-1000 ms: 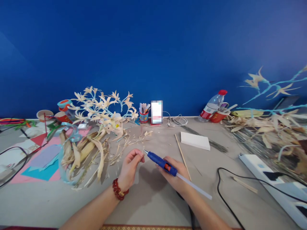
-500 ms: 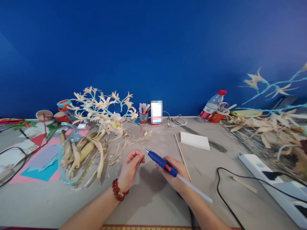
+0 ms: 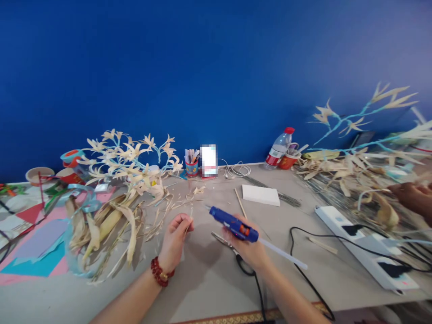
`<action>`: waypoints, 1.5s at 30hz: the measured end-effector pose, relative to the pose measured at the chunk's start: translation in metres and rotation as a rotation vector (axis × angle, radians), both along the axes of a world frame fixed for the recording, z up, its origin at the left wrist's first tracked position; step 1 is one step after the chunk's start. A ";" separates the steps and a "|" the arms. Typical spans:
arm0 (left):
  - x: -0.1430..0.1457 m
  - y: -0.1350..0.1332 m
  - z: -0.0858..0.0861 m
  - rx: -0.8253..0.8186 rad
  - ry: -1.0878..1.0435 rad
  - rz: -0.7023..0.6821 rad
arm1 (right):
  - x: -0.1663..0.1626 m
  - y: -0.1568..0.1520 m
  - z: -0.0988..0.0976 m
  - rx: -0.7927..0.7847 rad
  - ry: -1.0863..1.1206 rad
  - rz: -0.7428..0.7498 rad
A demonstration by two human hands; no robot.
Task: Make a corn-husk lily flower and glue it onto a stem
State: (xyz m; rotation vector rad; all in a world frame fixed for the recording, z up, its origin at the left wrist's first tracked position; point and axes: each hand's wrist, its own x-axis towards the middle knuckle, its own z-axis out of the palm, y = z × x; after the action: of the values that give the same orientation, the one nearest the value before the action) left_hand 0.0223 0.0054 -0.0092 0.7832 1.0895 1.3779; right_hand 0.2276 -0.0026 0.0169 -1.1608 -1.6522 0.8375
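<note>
On the left of the surface [image 3: 209,294], coloured paper sheets [image 3: 42,236], then dry husks [image 3: 110,225], with pale flower branches [image 3: 131,155] farther back. To the right of these, near the middle, left hand [image 3: 173,240] with grip closed to a fine pinch on a thin pale strip [image 3: 191,211]. Free end of the strip above the fingertips, long axis almost upright, lower part mostly hidden by the fingers. Just to the right of this end, and apart, metal nozzle [image 3: 207,207] of the blue glue gun [image 3: 231,221], directed left and a little far, roughly toward the strip. Long axis of the gun from far left to near right, with glue stick [image 3: 285,254] out of the back. Around the gun, grip of the right hand [image 3: 249,252], wrapped; trigger finger not possible to tell. Nearer to the strip, the left hand. Below the right hand, scissors [image 3: 222,239]; contact unclear. At the right edge, another person's hand [image 3: 415,200].
</note>
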 end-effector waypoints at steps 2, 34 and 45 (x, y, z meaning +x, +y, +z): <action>0.000 0.001 -0.003 -0.012 0.000 0.009 | 0.015 0.007 0.006 -0.010 -0.082 -0.118; 0.002 -0.006 0.000 0.170 0.022 0.094 | -0.033 0.165 0.012 0.170 -0.850 0.163; 0.002 -0.005 0.000 0.131 0.022 0.099 | -0.030 0.163 0.001 0.095 -0.692 0.142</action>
State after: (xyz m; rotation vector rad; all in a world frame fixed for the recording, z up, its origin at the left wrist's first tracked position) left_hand 0.0242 0.0008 -0.0097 0.8500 1.0757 1.5399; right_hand 0.1971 0.1603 0.0183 -1.3661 -2.3265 0.4466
